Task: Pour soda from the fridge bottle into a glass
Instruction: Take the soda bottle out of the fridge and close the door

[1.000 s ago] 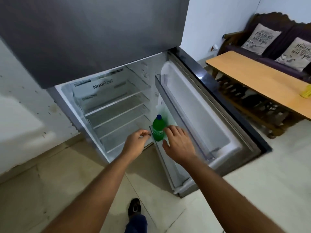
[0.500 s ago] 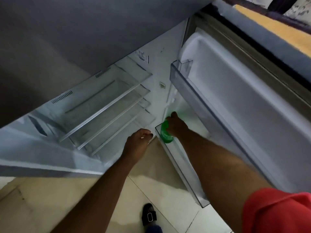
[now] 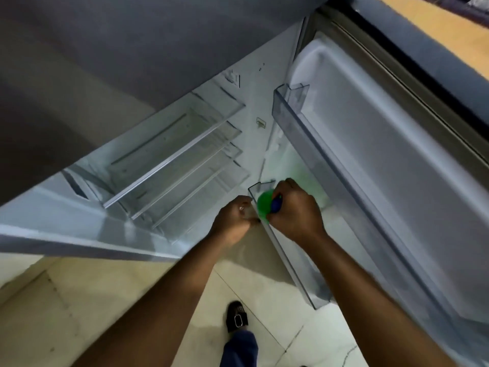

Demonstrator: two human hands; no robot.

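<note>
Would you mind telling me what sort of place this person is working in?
Most likely a home kitchen or living area: an open fridge with bare glass shelves, a pale tiled floor, and a wooden table edge behind the door.

The bottle stands at the near end of the lower door bin, hemmed by the bin's clear front wall on one side and the door liner on the other. The upper bin overhangs further along. Straight up is open. The right hand covers the cap; the left hand crowds the bin's corner (outside). Fridge shelves are bare.
</note>
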